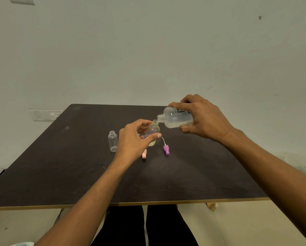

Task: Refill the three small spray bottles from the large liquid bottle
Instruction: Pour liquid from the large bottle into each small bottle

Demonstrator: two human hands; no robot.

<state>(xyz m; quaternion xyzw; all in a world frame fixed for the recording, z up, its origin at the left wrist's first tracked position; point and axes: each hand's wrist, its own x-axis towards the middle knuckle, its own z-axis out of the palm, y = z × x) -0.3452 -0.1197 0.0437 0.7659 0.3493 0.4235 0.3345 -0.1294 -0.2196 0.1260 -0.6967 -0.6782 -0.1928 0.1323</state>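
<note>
The right hand is gripping the tipped, cloudy plastic large bottle, neck over the small bottle; the left hand is pinching that clear bottle above the dark table.

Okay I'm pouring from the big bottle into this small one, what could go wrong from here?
The large bottle in your right hand is tipped at the narrow neck of the small bottle your left hand holds; a slight drift could spill onto the table. The purple spray cap lies close by and might get wet. The empty bottle by your left wrist could tip.
</note>
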